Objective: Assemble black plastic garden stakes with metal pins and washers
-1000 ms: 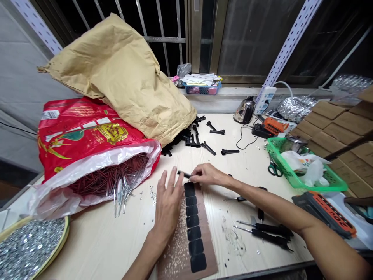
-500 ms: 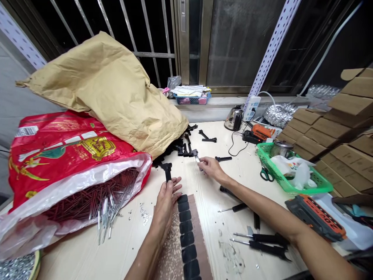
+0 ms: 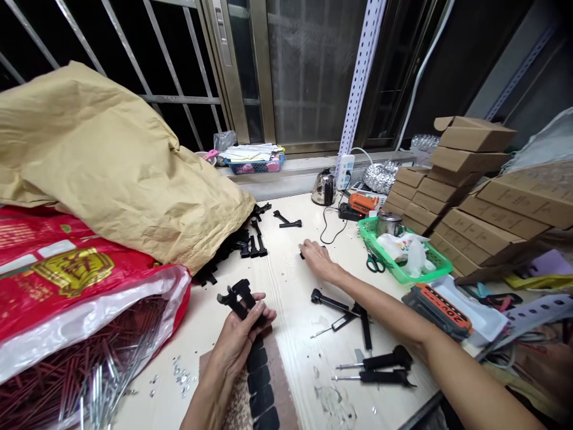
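Note:
My left hand (image 3: 242,334) is closed around two black plastic pieces (image 3: 242,298) with forked ends, held side by side above the table. Farther out, my right hand (image 3: 319,261) reaches down to the tabletop with its fingers closed over another black plastic piece (image 3: 302,255), mostly hidden under them. Similar pieces (image 3: 257,246) spill from the mouth of the tan sack. Two more (image 3: 289,223) lie apart at the back. Below my left hand runs a row of black rounded pads (image 3: 259,379) on a brown strip.
A tan sack (image 3: 102,155) and a red bag (image 3: 67,263) of metal rods fill the left. Right of centre lie black pieces with metal shafts (image 3: 385,359). A green basket (image 3: 441,269), scissors (image 3: 375,263), a battery pack (image 3: 439,307) and stacked cartons (image 3: 474,236) stand on the right.
The view has swung right. My left hand now holds two black pieces instead of one. My right hand has moved from beside the pile to a separate black piece farther right.

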Demonstrator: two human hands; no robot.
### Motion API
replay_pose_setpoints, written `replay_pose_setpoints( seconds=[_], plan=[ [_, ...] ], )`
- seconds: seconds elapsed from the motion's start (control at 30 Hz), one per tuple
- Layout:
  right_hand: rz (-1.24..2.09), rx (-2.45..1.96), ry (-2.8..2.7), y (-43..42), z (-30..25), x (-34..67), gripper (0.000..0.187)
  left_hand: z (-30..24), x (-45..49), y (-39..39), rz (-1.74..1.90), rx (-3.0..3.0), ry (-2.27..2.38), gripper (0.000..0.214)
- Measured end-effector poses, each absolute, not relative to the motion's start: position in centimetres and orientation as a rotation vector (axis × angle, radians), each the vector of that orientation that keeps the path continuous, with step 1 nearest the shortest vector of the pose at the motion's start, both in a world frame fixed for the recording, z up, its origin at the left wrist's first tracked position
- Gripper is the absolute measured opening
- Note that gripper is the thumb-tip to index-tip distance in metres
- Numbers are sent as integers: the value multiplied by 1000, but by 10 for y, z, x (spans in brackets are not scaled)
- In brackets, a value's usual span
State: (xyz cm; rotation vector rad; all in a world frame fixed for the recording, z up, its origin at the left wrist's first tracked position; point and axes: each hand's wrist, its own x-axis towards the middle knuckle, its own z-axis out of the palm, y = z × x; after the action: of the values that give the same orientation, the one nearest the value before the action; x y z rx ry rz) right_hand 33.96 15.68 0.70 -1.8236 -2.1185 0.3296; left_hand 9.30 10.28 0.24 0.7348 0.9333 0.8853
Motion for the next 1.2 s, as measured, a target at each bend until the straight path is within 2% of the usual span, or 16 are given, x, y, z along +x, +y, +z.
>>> replay_pose_setpoints(
  seconds=[0.1,0.2,0.4,0.63,0.7,0.8,0.87,0.97,1.2],
  plan=[
    [341,-2029,-1974,169,7,360,27,6,96,100,939,703,967,41],
    [456,-1967,-2013,163,6,338,22,5,106,104,1006,597,987,45],
    [680,-1287,-2484,166,6,266,16,-15,126,121,1104,468,974,36],
    [-58,-1540,-2628,269,-1,281,46,-28,113,129,1318,523,970,45],
    [-193,-1422,-2775,292,-9,279,44,-30,111,131,1312,571,981,48],
    [-450,-1130,-2997,310,-19,273,30,-35,113,133,1296,583,1018,44],
    [-508,-973,-3061,313,-22,272,23,-37,115,135,1295,565,1037,41],
    [-463,-886,-3104,309,-23,276,18,-39,119,135,1301,536,1044,39],
    [-115,-1137,-2832,295,-10,271,31,-46,118,140,1453,424,1079,41]
  ],
)
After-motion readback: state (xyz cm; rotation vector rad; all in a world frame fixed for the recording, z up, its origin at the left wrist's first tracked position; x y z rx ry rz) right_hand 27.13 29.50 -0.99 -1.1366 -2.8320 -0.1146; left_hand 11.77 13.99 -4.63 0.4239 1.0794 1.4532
